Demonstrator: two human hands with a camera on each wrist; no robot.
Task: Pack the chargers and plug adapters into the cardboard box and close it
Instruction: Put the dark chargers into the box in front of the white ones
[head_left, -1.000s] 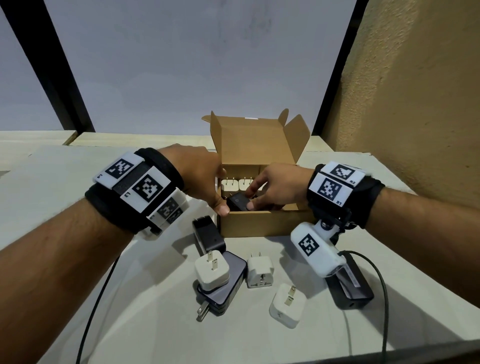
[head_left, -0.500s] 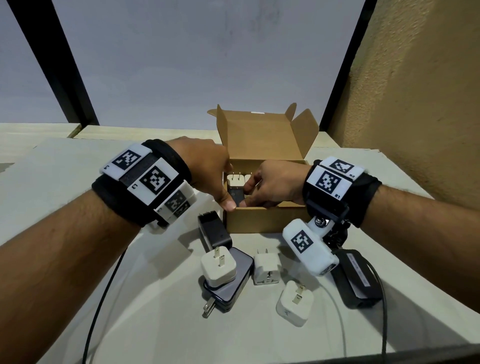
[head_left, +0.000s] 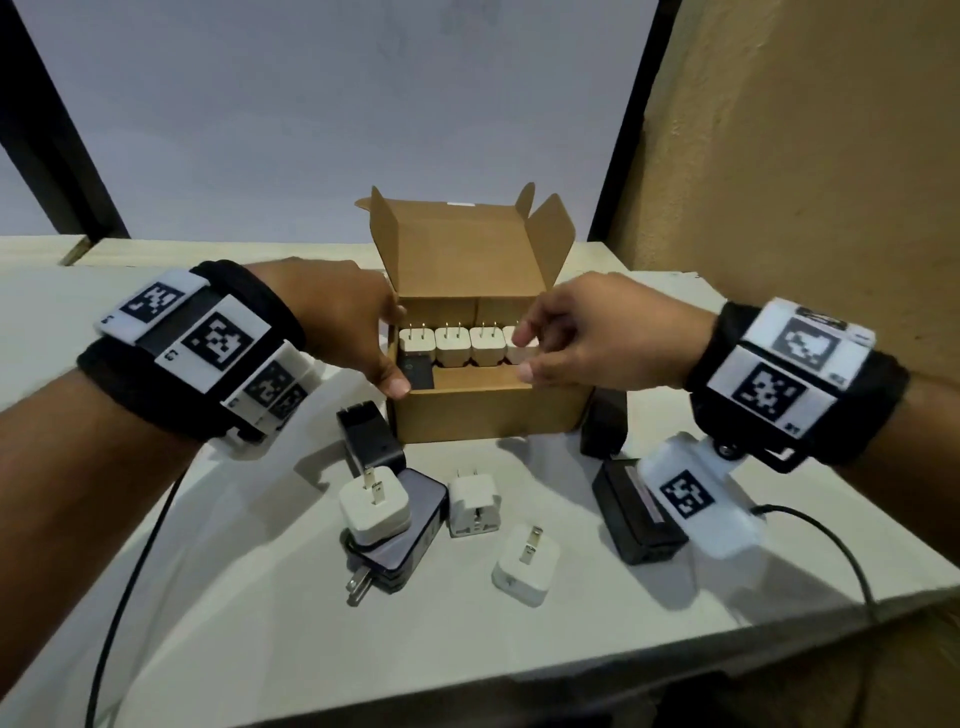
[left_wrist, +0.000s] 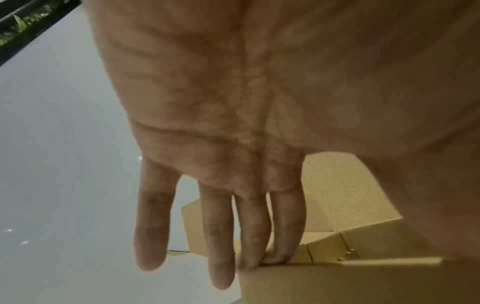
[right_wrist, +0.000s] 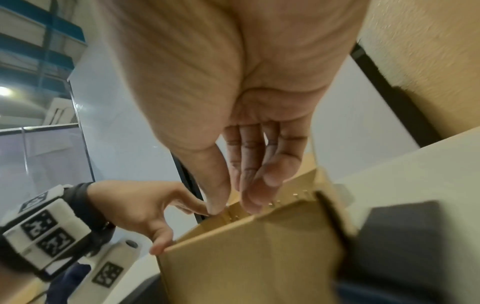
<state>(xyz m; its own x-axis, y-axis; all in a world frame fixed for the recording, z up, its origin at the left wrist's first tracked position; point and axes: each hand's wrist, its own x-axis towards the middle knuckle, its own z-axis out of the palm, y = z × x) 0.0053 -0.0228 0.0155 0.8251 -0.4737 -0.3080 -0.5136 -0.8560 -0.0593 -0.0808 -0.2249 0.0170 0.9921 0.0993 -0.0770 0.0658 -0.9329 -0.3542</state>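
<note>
Cardboard box open; left hand thumb on near-left corner, fingers straight; right hand above right rim, fingers loose, holding nothing

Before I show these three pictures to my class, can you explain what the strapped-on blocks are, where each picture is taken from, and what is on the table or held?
No machine: a person wears patterned marker bands and a small camera on each wrist. One picture comes from a head camera looking down; the others look along each palm. The left hand touches the near left corner of the open cardboard box; the right hand hovers over it, holding nothing. Inside stand white plugs in a row and a black charger. More white plugs and black chargers lie on the table.
</note>
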